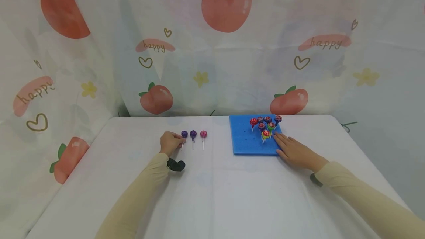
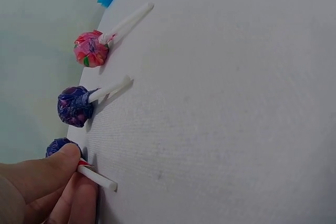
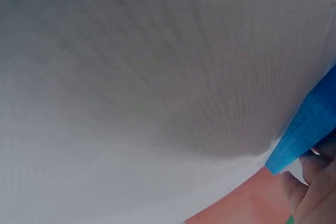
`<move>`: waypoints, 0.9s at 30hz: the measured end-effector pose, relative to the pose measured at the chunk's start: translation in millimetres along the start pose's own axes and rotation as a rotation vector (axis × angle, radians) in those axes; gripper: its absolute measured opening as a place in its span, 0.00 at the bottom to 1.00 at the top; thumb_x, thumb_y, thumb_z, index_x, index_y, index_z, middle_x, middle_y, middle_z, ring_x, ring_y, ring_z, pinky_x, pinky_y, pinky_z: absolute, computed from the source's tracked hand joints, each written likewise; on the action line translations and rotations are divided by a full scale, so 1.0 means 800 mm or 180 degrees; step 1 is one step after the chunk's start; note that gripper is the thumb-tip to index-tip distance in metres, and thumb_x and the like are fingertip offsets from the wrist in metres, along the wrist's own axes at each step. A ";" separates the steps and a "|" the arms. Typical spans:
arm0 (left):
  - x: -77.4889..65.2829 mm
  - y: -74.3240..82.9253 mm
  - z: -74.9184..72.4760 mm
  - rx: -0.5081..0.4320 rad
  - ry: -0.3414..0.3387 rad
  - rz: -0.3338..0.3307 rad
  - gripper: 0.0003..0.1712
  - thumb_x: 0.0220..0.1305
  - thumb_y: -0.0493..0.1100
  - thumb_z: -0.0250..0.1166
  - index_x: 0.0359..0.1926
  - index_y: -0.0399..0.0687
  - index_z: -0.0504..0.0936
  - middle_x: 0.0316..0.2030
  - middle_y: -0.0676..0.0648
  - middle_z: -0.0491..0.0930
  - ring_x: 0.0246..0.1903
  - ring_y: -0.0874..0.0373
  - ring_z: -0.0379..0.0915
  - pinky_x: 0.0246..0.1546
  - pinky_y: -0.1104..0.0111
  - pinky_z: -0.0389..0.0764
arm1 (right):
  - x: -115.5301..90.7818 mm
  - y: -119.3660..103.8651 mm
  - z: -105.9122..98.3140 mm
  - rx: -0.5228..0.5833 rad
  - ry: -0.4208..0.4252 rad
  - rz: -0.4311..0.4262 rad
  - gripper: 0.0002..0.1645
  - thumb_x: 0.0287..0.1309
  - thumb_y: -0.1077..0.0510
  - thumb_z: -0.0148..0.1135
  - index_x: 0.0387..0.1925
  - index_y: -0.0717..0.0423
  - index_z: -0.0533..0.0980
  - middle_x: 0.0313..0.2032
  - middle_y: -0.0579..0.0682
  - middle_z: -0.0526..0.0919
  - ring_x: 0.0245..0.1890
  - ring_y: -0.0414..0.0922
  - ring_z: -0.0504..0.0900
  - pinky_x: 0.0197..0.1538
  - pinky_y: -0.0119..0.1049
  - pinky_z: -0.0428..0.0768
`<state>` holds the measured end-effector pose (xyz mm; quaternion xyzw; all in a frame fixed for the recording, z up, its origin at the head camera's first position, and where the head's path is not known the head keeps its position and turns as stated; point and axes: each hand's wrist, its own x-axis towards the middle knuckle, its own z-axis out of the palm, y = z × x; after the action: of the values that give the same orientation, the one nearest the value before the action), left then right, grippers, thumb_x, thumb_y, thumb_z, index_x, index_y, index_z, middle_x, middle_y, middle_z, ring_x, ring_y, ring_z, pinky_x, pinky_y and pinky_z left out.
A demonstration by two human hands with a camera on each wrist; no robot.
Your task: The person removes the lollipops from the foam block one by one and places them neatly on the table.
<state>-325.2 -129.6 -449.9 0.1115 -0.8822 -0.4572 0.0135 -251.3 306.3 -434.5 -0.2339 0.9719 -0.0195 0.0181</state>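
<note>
My left hand (image 1: 170, 144) pinches the leftmost purple-wrapped lollipop (image 1: 184, 134) at the table's left side. In the left wrist view, thumb and fingers close just below the candy head, and the white stick (image 2: 100, 178) sticks out past them. A second purple lollipop (image 1: 193, 134) and a pink one (image 1: 203, 134) lie to its right in a row. My right hand (image 1: 297, 153) rests at the right edge of a blue foam board (image 1: 240, 135), its fingers extended. Several lollipops, among them a red one (image 1: 254, 121) and a yellow one (image 1: 265, 134), stand in the board.
Small dark holes (image 1: 245, 132) show in the board's left part. A white cloth (image 1: 212, 194) covers the table. Behind it hangs a curtain (image 1: 186, 65) printed with fruit, hearts and flowers.
</note>
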 end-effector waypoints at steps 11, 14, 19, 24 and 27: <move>-0.002 0.001 -0.007 -0.0038 -0.0038 0.0036 0.12 0.51 0.38 0.71 0.36 0.35 0.85 0.36 0.37 0.85 0.19 0.67 0.75 0.23 0.79 0.75 | 0.002 0.002 -0.001 -0.0004 -0.0017 0.0000 0.38 0.67 0.48 0.47 0.67 0.70 0.55 0.69 0.68 0.55 0.69 0.65 0.54 0.67 0.61 0.58; -0.002 0.000 -0.008 -0.0051 -0.0053 0.0020 0.12 0.51 0.37 0.71 0.36 0.34 0.85 0.37 0.37 0.84 0.21 0.66 0.76 0.26 0.77 0.79 | 0.002 0.002 -0.002 -0.0005 -0.0019 0.0001 0.38 0.67 0.48 0.47 0.67 0.71 0.55 0.69 0.68 0.55 0.69 0.65 0.54 0.67 0.61 0.58; -0.003 0.001 -0.009 -0.0068 -0.0080 -0.0019 0.12 0.52 0.36 0.70 0.38 0.34 0.85 0.38 0.37 0.84 0.23 0.65 0.78 0.31 0.74 0.83 | 0.003 0.002 -0.001 -0.0029 -0.0008 0.0002 0.38 0.67 0.48 0.47 0.67 0.71 0.55 0.69 0.68 0.56 0.69 0.65 0.55 0.67 0.61 0.58; -0.008 0.002 -0.013 -0.0078 -0.0132 0.0008 0.12 0.53 0.36 0.70 0.38 0.33 0.84 0.37 0.36 0.84 0.23 0.64 0.79 0.32 0.73 0.83 | 0.003 0.003 0.001 -0.0023 -0.0009 -0.0004 0.38 0.67 0.48 0.47 0.67 0.71 0.55 0.69 0.68 0.55 0.69 0.65 0.55 0.67 0.61 0.58; -0.010 0.002 -0.017 -0.0035 -0.0183 0.0046 0.12 0.53 0.37 0.69 0.38 0.33 0.84 0.37 0.37 0.85 0.24 0.63 0.80 0.34 0.72 0.82 | 0.003 0.004 0.002 -0.0017 -0.0004 -0.0010 0.37 0.67 0.48 0.47 0.67 0.71 0.55 0.69 0.68 0.56 0.69 0.65 0.55 0.67 0.61 0.58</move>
<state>-316.1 -137.9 -440.1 0.0918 -0.8805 -0.4649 -0.0080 -254.5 307.8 -436.2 -0.2355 0.9716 -0.0167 0.0181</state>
